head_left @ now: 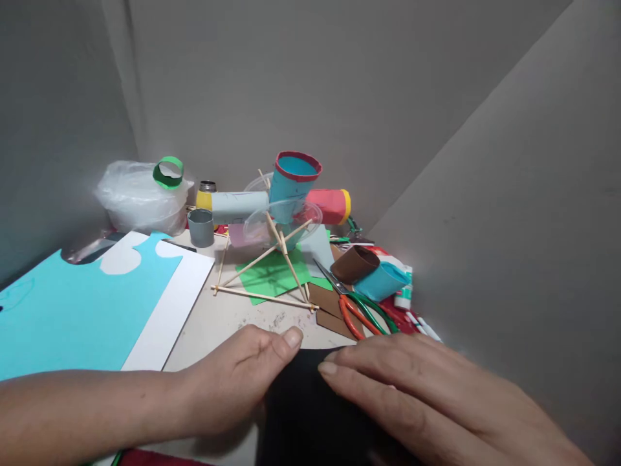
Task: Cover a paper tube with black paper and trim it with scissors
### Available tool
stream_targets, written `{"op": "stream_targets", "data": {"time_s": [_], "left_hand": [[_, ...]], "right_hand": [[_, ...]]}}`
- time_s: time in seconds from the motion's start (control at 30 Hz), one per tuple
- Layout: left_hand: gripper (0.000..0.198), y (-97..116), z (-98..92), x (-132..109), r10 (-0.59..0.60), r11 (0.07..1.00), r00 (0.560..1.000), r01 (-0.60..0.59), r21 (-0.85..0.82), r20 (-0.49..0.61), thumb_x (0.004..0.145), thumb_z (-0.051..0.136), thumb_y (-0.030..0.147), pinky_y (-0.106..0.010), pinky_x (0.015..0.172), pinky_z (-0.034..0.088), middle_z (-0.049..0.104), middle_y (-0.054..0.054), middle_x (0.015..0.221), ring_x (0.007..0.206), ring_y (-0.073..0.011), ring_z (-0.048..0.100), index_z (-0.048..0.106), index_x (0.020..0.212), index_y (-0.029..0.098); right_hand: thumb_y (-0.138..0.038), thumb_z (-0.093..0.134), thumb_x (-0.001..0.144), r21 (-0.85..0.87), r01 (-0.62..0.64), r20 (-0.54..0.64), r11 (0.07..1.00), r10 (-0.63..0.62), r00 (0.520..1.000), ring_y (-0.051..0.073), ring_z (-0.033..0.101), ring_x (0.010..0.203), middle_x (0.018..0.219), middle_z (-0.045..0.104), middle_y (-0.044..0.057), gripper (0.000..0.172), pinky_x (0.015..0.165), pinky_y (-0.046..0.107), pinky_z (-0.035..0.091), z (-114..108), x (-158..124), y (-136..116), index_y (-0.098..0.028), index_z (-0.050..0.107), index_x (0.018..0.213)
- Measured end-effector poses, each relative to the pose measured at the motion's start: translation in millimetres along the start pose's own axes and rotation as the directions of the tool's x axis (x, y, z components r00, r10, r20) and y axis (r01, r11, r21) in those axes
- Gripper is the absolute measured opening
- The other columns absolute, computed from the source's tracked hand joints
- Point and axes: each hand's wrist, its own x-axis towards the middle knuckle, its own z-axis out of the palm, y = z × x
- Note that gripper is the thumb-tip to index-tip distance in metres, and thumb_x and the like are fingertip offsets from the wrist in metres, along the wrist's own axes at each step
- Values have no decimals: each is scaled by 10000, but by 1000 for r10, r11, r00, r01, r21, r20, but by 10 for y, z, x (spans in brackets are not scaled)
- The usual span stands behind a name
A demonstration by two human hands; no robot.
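Observation:
A sheet of black paper [301, 408] is held low in front of me, its top edge slightly curved. My left hand [242, 372] grips its left side, thumb at the upper edge and the other fingers hidden behind. Over the right side lies my right hand [427, 388], fingers long and close together against the paper, its thumb out of sight. Just beyond stands a Ferris-wheel-like model of wooden sticks [266, 298] and clear plastic discs [310, 213]. Paper tubes are set around it: a blue one [291, 188] with a red rim, a grey one [240, 206] and a red one [330, 206].
Scissors [356, 310] with orange and green handles lie beyond my right hand, near brown [354, 264] and blue paper rolls [383, 281]. Cut blue card [87, 304] over white card covers the left. A plastic-wrapped tub [140, 200] and grey cup [200, 228] stand behind.

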Motion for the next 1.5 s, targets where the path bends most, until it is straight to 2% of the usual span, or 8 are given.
{"op": "stream_targets", "data": {"time_s": [0.27,0.47,0.67,0.93,1.1,1.2,1.33,1.5], "left_hand": [[719,24,3,11,-99,994,995,99,40,-21,938,202,746,-277,605,418,498,-10,559,569,-150,495,509,601,190],[756,-72,-10,74,-144,989,989,145,22,-42,900,225,804,-290,598,435,505,-9,524,531,-145,504,508,565,188],[753,-269,-234,335,-270,939,961,252,-234,-51,734,511,872,-265,565,440,649,-40,755,623,-159,584,660,925,158],[603,-197,-563,444,140,975,885,-46,216,-444,912,478,702,-413,971,491,724,-121,1144,1120,-283,649,694,1090,169],[518,210,-379,109,405,777,879,-185,602,-252,1035,362,545,-394,1130,404,637,-80,1399,1332,-250,549,601,1350,211],[565,359,-256,12,513,407,850,-362,839,118,1037,377,525,-427,1215,294,484,-97,1561,1461,-258,407,439,1511,223],[742,350,-199,143,324,-24,830,-472,881,454,976,413,647,-533,1238,201,409,-154,1599,1518,-330,289,373,1554,183],[793,210,-296,372,185,-8,890,-422,906,416,973,275,705,-568,1229,195,428,-163,1586,1515,-342,292,389,1549,172]], "right_hand": [[-180,456,1034,-51,89,171,995,-79,982,206,715,878,992,787,71,231,724,302,563,-17,57,56,-202,645,1165],[-151,367,1034,-24,39,41,999,-38,998,196,695,704,820,774,67,325,605,316,528,142,81,64,-188,690,1025],[-77,531,892,93,-182,254,979,153,955,213,705,755,838,772,51,231,660,313,518,387,284,275,-203,724,879],[-393,662,944,391,-394,150,832,365,919,213,710,1051,1240,740,47,383,851,307,559,486,284,513,-244,658,1297],[-380,593,982,384,-454,52,804,472,880,206,694,1113,1236,740,55,320,907,300,562,323,-187,343,-224,669,1250],[-379,593,983,378,-460,-10,803,501,866,205,704,1095,1197,756,56,310,932,313,561,373,-452,248,-223,669,1240],[-328,534,1013,394,-419,-116,818,497,860,203,710,1076,1176,758,95,279,931,318,559,496,-591,305,-173,682,1192],[-321,530,1008,339,-395,-187,854,472,861,277,715,1054,1147,764,136,299,919,419,549,549,-632,458,-149,703,1179]]}}
